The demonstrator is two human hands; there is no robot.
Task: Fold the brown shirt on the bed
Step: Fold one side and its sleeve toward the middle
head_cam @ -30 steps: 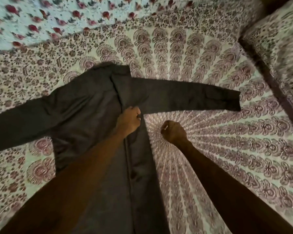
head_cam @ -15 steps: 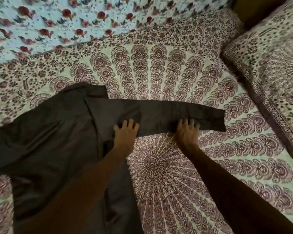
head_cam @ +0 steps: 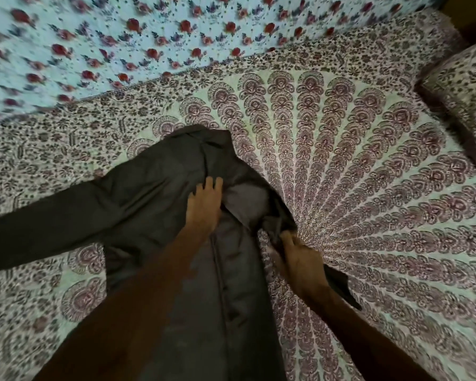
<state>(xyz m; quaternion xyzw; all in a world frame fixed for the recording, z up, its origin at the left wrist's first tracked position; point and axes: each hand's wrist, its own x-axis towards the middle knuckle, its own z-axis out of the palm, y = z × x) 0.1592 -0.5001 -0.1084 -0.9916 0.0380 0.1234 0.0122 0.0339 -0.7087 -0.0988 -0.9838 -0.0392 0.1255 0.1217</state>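
The brown shirt (head_cam: 154, 193) lies on the patterned bed sheet (head_cam: 368, 188), collar towards the far side, its body running down to the bottom of the view. One sleeve stretches flat to the left edge. The other sleeve is folded back and bunched along the shirt's right side, its cuff hanging below my right wrist. My left hand (head_cam: 204, 207) lies flat on the shirt's upper body, fingers spread. My right hand (head_cam: 300, 257) is closed on the bunched sleeve at the shirt's right edge.
A pale blue cloth with red roses (head_cam: 149, 37) covers the far side beyond the sheet. A pillow (head_cam: 462, 100) in a matching dark print sits at the right edge. Both my forearms come in from the bottom.
The right sleeve lay stretched out to the right with both hands flat on it. My right hand has now gripped it and pulled it back towards the shirt's body. My left hand moved up onto the chest.
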